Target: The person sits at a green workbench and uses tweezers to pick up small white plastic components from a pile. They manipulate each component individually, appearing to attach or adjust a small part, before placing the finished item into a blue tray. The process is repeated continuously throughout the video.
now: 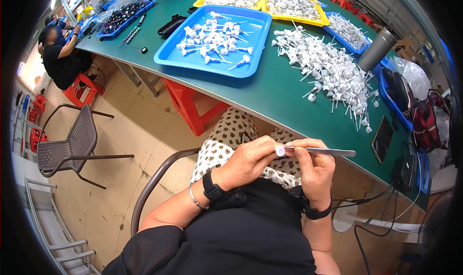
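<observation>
Tabletop (263, 89): green (blue tray (258, 29) atop)
Floor (120, 130): tiled
Left fingers (266, 147): pinching white piece (280, 151)
Right fingers (304, 160): gripping metal tool (333, 152)

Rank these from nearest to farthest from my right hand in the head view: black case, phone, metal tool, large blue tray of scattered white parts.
1. Metal tool: held in your right hand.
2. Phone: off to the right.
3. Large blue tray: ahead, to the left.
4. Black case: farthest, just past the tray's left side.
</observation>
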Demonstrator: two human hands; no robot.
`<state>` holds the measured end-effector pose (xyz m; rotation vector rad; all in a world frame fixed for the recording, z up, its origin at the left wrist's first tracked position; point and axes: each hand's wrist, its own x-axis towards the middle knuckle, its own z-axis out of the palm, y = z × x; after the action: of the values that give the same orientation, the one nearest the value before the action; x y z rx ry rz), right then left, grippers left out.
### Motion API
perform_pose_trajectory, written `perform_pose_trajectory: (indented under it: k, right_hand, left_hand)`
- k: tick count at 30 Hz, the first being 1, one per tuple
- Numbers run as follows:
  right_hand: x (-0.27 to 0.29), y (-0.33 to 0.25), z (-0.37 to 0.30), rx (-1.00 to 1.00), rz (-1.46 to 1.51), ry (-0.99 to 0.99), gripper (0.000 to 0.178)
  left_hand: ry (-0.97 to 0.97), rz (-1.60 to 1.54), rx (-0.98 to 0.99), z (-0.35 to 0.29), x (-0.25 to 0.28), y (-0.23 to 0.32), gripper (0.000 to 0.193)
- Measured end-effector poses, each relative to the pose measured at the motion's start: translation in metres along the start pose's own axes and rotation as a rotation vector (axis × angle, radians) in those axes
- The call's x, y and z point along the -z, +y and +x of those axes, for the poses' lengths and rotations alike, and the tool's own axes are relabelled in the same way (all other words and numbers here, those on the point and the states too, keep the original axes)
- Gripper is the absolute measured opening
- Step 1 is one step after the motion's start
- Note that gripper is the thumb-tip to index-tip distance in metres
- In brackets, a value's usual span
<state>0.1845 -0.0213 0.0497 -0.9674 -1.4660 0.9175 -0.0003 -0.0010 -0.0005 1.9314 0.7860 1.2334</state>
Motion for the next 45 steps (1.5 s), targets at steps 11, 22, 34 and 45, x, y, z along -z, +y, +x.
perform_pose_trajectory:
  k: [11,22,34,45]
  right_hand:
    - [0.002,0.002,-0.001,0.076,-0.148,-0.046,0.005]
    - [0.001,-0.005,-0.002,0.023,0.019,0.031,0.008]
    - [-0.002,0.001,-0.004,0.078,-0.074,0.007,0.010]
    - [-0.003,0.000,-0.004,0.072,-0.102,0.025,0.007]
  left_hand:
    - [0.017,0.015,0.006,-0.001,-0.003,-0.001,0.030]
    - [-0.026,-0.019,0.014,0.004,0.002,0.002,0.029]
    - [0.001,0.021,-0.027,0.002,0.001,-0.001,0.030]
    - [0.001,0.015,-0.011,0.001,0.000,-0.002,0.029]
